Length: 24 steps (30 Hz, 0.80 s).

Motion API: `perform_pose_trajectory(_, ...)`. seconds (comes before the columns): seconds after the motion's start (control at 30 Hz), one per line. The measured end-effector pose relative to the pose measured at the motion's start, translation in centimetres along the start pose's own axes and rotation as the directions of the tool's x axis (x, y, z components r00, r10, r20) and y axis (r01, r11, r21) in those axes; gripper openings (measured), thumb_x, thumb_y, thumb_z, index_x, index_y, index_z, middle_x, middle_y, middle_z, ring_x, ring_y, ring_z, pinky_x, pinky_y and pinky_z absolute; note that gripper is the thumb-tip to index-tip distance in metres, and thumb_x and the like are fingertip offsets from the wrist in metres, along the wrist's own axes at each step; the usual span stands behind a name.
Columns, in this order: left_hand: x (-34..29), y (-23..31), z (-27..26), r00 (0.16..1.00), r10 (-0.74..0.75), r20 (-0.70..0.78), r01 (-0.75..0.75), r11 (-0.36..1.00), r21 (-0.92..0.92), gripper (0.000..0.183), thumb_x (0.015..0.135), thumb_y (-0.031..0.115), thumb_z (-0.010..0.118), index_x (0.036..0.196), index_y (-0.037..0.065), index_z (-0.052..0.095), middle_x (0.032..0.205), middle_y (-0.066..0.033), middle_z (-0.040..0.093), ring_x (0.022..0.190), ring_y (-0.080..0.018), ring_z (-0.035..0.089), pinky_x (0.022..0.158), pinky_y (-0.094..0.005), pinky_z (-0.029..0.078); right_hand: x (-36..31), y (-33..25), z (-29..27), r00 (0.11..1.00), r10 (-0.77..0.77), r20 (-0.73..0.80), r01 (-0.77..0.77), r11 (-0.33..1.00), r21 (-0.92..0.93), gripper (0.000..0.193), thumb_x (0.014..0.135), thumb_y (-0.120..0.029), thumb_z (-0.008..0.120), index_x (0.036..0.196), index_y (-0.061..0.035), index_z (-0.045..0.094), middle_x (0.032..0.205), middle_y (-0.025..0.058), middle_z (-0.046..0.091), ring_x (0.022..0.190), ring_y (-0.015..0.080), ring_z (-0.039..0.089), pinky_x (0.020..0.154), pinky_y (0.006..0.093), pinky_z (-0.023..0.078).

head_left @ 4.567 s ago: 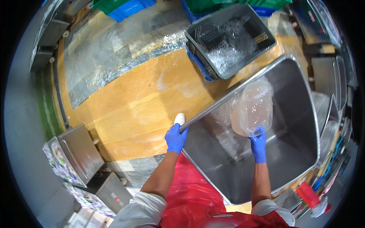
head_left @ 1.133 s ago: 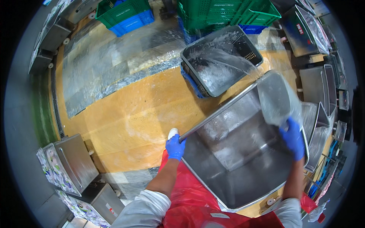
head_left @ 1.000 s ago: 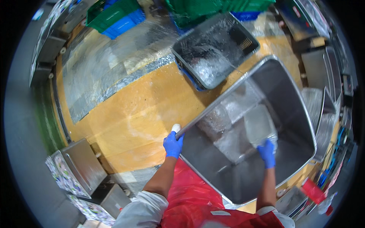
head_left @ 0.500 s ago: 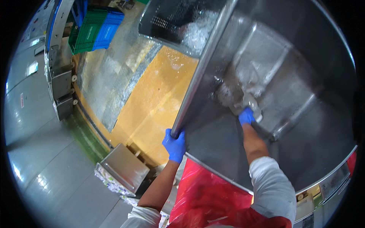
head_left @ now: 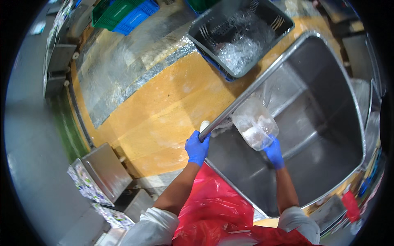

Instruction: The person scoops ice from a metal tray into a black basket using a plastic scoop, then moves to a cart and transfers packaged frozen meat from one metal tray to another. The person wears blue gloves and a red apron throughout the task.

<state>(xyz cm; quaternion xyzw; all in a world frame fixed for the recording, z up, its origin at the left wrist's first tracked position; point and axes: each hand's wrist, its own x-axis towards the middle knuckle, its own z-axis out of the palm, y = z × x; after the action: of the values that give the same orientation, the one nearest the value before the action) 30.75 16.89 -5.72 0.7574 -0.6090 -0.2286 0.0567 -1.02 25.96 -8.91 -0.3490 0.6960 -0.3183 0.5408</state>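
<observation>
- Looking down from the wearer's head, a large grey steel tub (head_left: 328, 74) fills the right half of the view, its rim running diagonally up from the person's left hand
- The left hand (head_left: 197, 148), in a blue glove, is closed around the rim at the tub's near left corner
- The right hand (head_left: 273, 153), also blue-gloved, reaches inside the tub and grips the near edge of a clear plastic container (head_left: 246, 112)
- The container is within the outline of the tub, close to its left wall; whitish patches show in it or through it, and which of the two I cannot tell
- Some white froth or wet matter lies beside the container, near the left rim
- Just beyond the tub's far left side stands a dark perforated crate (head_left: 207, 39), with glistening, clear, wet-looking contents (head_left: 240, 51)
- At the upper left a green crate (head_left: 106, 16) sits against a blue crate (head_left: 137, 16)
- The floor (head_left: 164, 110) is yellow, with a grey tiled area beyond
- A shiny red apron (head_left: 221, 197) covers the person's front, between two forearms with pale sleeves pushed up
- Boxy metal carts (head_left: 106, 168) stand at the lower left
</observation>
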Motion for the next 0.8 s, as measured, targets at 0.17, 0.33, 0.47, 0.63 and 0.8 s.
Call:
perform_pose_trajectory(0.17, 0.2, -1.2, 0.7, 0.997, 0.068, -0.044, -0.072, 0.992, -0.1, 0.034, 0.08, 0.04, 0.07, 0.084, 0.009, 0.058, 0.08, -0.0147, 0.065, 0.074, -0.0343, 0.063, 0.067, -0.0455, 0.047, -3.3, -16.1, -5.3, 0.993, -0.057, -0.106, 0.049, 0.996, -0.077, 0.013, 0.071, -0.002, 0.068, 0.08, -0.0009, 0.06, 0.077, 0.0012, 0.058, 0.075, 0.011, 0.057, 0.067, 0.0279, 0.047)
perform_pose_trajectory(0.33, -0.2, -2.2, 1.3, 0.989, 0.138, -0.057, -0.144, 0.983, -0.111, 0.029, 0.077, 0.032, 0.071, 0.089, 0.01, 0.056, 0.077, -0.0102, 0.062, 0.075, -0.0298, 0.062, 0.068, -0.0446, 0.046, -0.9, -30.1, -6.1, 0.959, -0.149, -0.242, 0.042, 0.917, -0.398, 0.019, 0.073, -0.008, 0.071, 0.087, 0.0052, 0.066, 0.071, 0.0077, 0.066, 0.06, 0.013, 0.06, 0.056, 0.0278, 0.047)
perform_pose_trajectory(0.47, -0.4, -1.8, 1.0, 0.992, 0.126, -0.027, -0.129, 0.984, -0.121, 0.028, 0.078, 0.033, 0.07, 0.088, 0.011, 0.056, 0.077, -0.0092, 0.061, 0.077, -0.0279, 0.062, 0.068, -0.0442, 0.046, 2.2, -35.8, -6.8, 0.952, -0.236, -0.196, 0.016, 0.676, -0.736, 0.035, 0.072, -0.018, 0.076, 0.09, 0.0089, 0.064, 0.067, 0.0142, 0.064, 0.056, 0.0188, 0.062, 0.053, 0.0325, 0.048)
perform_pose_trajectory(0.63, -0.1, -1.3, 0.5, 0.993, 0.116, -0.012, -0.117, 0.987, -0.111, 0.027, 0.08, 0.034, 0.07, 0.088, 0.012, 0.056, 0.079, -0.0111, 0.063, 0.077, -0.0323, 0.062, 0.068, -0.0453, 0.047, 4.9, -40.0, -10.7, 0.863, -0.505, 0.029, 0.1, 0.115, -0.988, 0.053, 0.071, -0.028, 0.078, 0.105, 0.0092, 0.062, 0.087, 0.0232, 0.067, 0.076, 0.0335, 0.067, 0.068, 0.0419, 0.051)
perform_pose_trajectory(0.8, -0.3, -2.2, 1.5, 0.994, 0.105, -0.026, -0.108, 0.987, -0.12, 0.031, 0.078, 0.036, 0.072, 0.09, 0.011, 0.057, 0.08, -0.0122, 0.063, 0.076, -0.0334, 0.062, 0.069, -0.0452, 0.048, 3.7, -39.9, -12.8, 0.841, -0.541, -0.016, 0.073, 0.142, -0.987, 0.057, 0.07, -0.032, 0.079, 0.106, 0.0092, 0.062, 0.09, 0.0236, 0.064, 0.085, 0.0383, 0.063, 0.077, 0.044, 0.05)
